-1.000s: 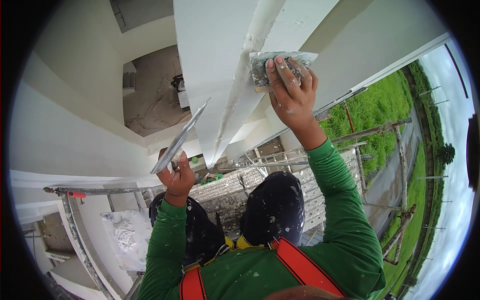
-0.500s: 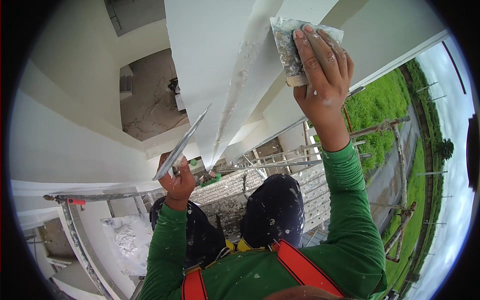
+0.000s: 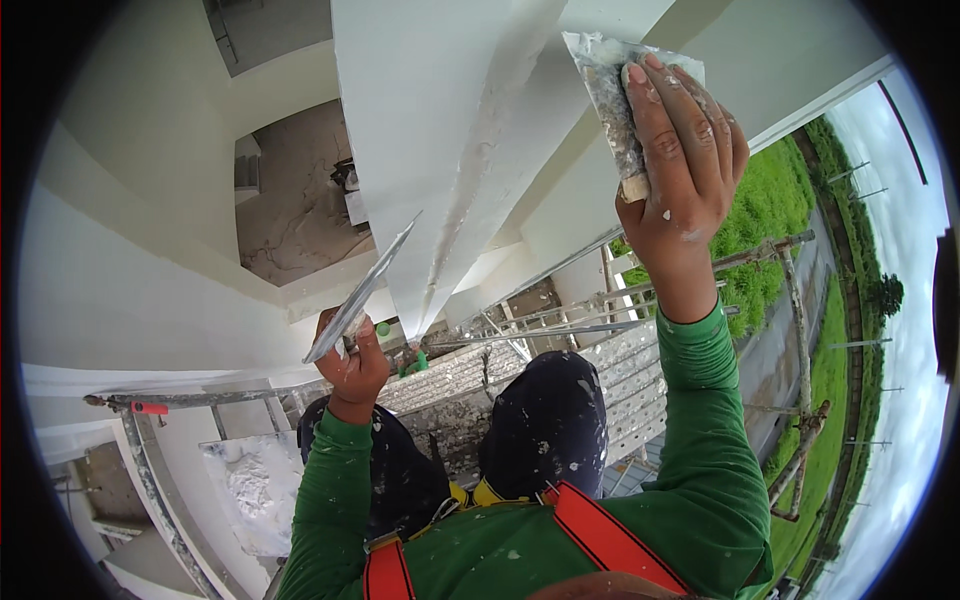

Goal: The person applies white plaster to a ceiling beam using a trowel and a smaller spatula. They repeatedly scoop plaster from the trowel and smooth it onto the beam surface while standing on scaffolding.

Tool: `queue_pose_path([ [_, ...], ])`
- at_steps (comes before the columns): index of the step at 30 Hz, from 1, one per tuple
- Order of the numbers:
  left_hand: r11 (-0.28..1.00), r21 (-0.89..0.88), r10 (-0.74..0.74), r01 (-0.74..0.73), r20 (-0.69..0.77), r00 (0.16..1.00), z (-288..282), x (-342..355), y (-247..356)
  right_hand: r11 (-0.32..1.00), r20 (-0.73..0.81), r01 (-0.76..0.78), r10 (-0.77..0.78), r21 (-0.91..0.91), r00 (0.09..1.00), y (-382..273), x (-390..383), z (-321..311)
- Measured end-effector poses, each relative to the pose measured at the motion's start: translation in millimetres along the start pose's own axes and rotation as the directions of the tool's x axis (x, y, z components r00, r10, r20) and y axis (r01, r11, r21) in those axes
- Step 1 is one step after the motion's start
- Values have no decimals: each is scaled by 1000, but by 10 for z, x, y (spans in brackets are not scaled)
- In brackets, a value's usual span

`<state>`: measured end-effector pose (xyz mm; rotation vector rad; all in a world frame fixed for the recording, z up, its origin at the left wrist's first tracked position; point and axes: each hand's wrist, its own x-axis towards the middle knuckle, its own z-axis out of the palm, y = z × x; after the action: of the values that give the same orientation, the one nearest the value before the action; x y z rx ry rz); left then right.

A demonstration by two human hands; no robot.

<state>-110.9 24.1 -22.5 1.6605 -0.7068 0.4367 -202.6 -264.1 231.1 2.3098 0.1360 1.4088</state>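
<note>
Two trowels [image 3: 364, 290], streaked wall [image 3: 410, 120], spattered platform [image 3: 628, 385]

Left hand [image 3: 356, 368] in a curled grip, right hand [image 3: 690, 160] farther forward.

Up on the worker's head, a wide fisheye camera peers down, close over the white-flecked green fabric shirt [image 3: 475, 555] and dark spattered trousers [image 3: 545, 430].

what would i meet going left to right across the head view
small red piece → white-smeared board → left hand holding a flat metal blade → right hand holding a speckled blade → dark round tree
</note>
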Motion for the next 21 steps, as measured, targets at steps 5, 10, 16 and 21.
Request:
queue_pose_path([
  [5, 1000, -23, -9, 9, 26, 1000, -26, -28, -13, 999, -71, -27, 26, -26, 997, 79, 150, 238],
  [10, 999, -44, 27, -25, 49, 998, -79, -76, -100, 995, 152, -79, 69, 57, 986, -277, -461, 389],
  [16, 997, -75, 4, -8, -42, 999, 26, 45, 14, 989, 332, -60, 12, 136, 943, -529, -854, 262],
  [21, 999, -36, 37, -39, -48, 998, 60, 99, 88, 994, 82, 98, -94, -40, 992, -119, -17, -115],
])
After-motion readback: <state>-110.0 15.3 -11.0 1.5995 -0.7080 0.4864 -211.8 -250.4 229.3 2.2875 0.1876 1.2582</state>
